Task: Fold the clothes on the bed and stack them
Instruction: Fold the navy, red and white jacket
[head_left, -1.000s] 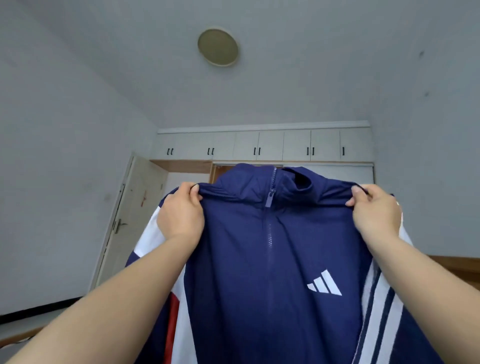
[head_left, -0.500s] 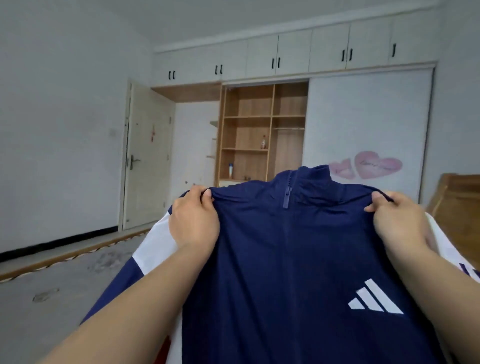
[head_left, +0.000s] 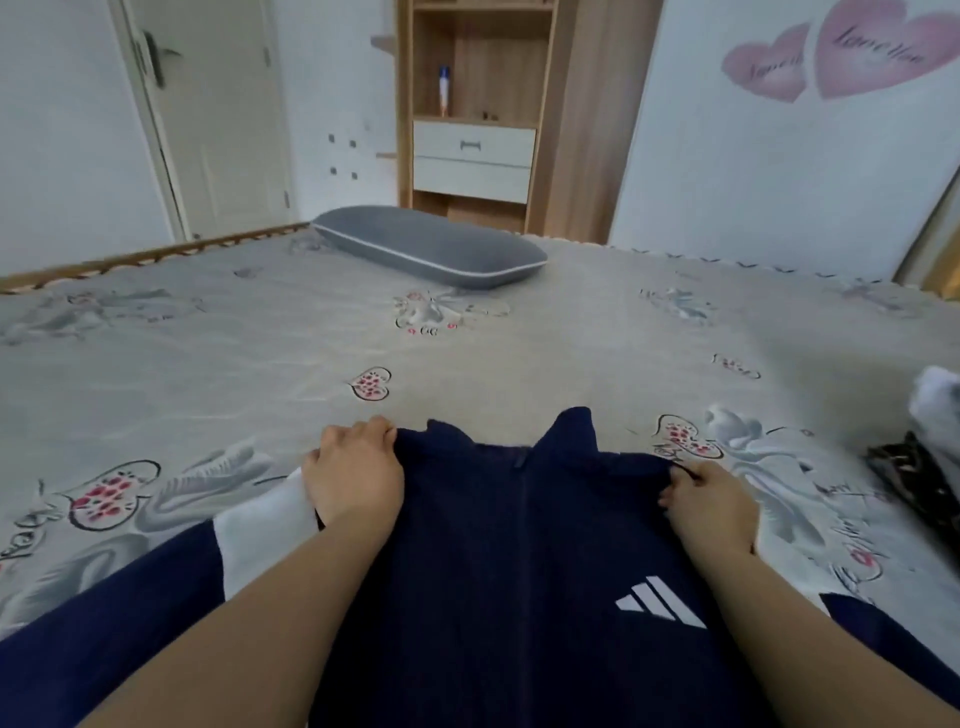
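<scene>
Navy jacket (head_left: 524, 571) on bed (head_left: 260, 353) | left hand (head_left: 356, 478) grip: grasping shoulder | right hand (head_left: 711, 506) grip: grasping shoulder

Matt navy cloth jacket (head_left: 498, 545) lies on a printed fabric bedsheet (head_left: 260, 353); wood-grain shelf (head_left: 472, 57) behind.

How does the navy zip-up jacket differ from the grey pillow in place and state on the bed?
The navy zip-up jacket is at the near edge, gripped at the shoulders by the left hand and right hand; the grey pillow lies untouched at the far edge. The jacket is spread flat, the pillow plump. Both lie over the patterned bedsheet.
</scene>
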